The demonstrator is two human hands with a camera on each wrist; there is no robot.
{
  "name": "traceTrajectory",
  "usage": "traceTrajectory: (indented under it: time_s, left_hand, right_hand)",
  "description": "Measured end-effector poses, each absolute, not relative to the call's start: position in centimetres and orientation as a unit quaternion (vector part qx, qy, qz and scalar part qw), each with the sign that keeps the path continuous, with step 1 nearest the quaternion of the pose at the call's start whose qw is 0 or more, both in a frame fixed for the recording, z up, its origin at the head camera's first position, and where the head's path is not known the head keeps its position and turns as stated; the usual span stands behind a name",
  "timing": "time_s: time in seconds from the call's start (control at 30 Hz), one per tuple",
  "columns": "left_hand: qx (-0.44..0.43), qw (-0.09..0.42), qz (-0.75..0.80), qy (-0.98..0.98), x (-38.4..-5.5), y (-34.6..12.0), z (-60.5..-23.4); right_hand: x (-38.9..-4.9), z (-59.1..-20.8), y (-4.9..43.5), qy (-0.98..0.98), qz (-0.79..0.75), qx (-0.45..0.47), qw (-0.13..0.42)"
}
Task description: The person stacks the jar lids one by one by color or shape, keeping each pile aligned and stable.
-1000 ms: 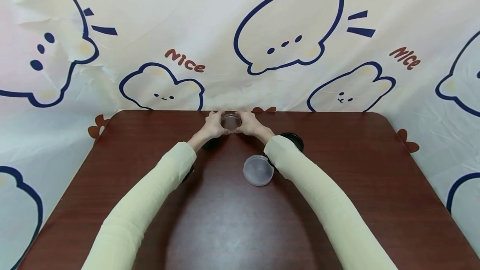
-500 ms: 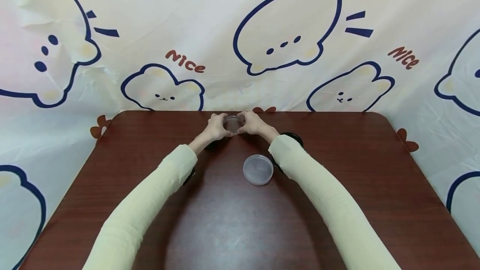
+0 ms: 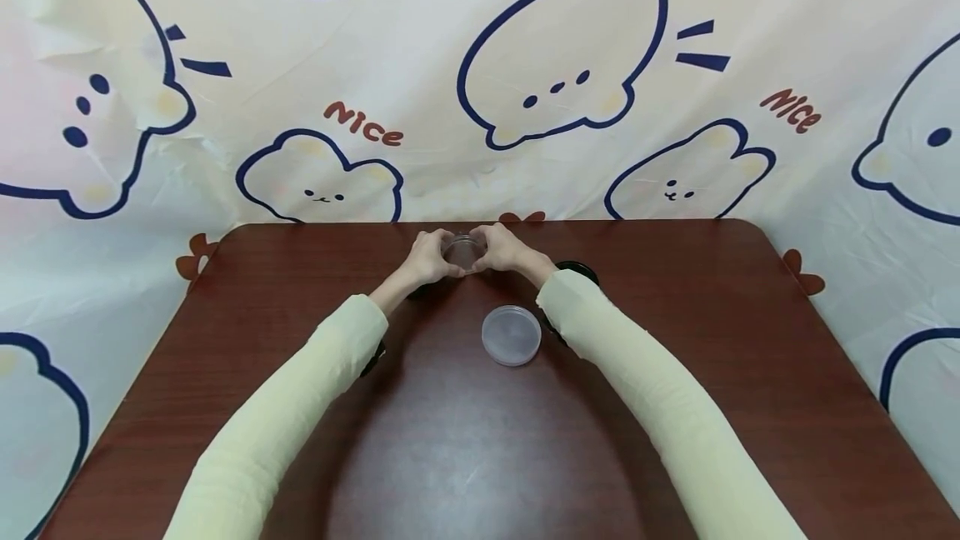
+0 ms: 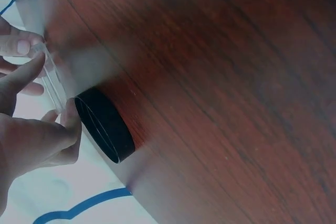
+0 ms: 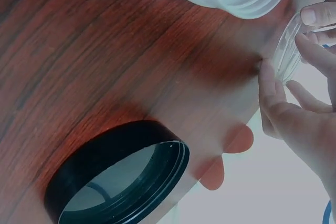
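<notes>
Head view from high up, well back, facing forward and down over the reddish-brown wooden tabletop [image 3: 465, 440] to the white cartoon-printed cloth [image 3: 420, 65]; left and right wrist views much nearer, tilted opposite ways, both catching that cloth along one side and sharing the clear round plastic dish [image 5: 287, 51].

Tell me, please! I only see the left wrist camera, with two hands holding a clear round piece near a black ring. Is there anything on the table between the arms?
Observer: Yes, the head view shows a frosted round container on the table, between the forearms.

Child: Ooh! Are the hands touching it?

Observer: No. In the head view, the left hand and the right hand are both apart from it, up at the clear round piece.
</notes>
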State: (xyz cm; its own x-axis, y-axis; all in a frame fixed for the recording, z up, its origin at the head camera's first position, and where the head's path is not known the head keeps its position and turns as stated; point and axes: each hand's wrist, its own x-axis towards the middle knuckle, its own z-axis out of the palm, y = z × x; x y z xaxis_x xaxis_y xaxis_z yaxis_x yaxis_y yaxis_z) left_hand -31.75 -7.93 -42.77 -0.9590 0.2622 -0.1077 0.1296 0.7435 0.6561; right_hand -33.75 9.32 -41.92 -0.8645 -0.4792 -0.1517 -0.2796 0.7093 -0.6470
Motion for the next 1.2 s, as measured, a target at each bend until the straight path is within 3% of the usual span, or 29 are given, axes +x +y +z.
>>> traceTrajectory:
  time_s: [0.63, 1.2]
  left_hand:
    - [0.128, 0.092, 0.343, 0.926, -30.0, -8.2, -42.2]
    - [0.148, 0.084, 0.376, 0.911, -27.6, -7.3, -41.4]
  right_hand:
    - [-32.1, -41.1, 10.0, 0.907, -0.316, -0.221, 0.171]
    - [-29.5, -40.4, 11.7, 0.908, -0.315, -0.234, 0.144]
